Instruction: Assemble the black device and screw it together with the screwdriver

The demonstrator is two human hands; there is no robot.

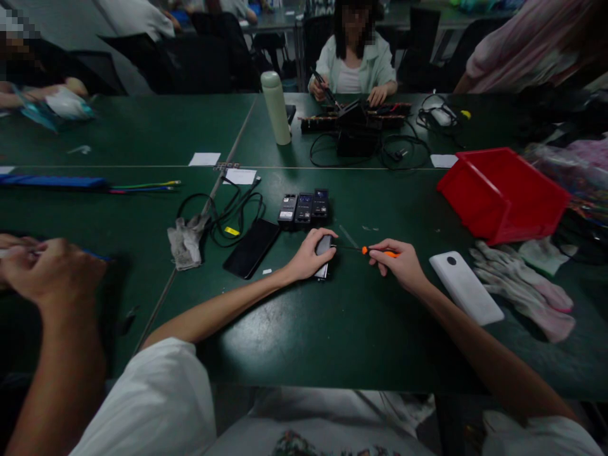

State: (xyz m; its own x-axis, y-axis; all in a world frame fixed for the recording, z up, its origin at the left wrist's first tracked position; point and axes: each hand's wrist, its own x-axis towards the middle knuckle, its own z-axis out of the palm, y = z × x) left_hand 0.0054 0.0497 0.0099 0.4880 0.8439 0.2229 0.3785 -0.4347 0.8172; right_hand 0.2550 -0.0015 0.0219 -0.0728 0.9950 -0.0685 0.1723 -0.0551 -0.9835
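My left hand (pixel 308 256) is closed around a small dark box-shaped device (pixel 323 269) with a pale face, holding it on the green table. A screwdriver (pixel 379 251) with an orange and black handle is pinched in my right hand (pixel 399 261). Its thin shaft points left at the side of the device; whether the tip touches is too fine to tell. Several similar black devices (pixel 304 209) stand in a row just beyond my left hand. Left of that hand lies a black smartphone (pixel 251 248).
A red bin (pixel 503 199), a white power bank (pixel 465 286) and work gloves (pixel 525 288) lie to the right. Black cables (pixel 237 206), another glove (pixel 186 244) and a green bottle (pixel 276 109) are left and beyond. A co-worker's hand (pixel 52 272) is at far left; another person sits opposite.
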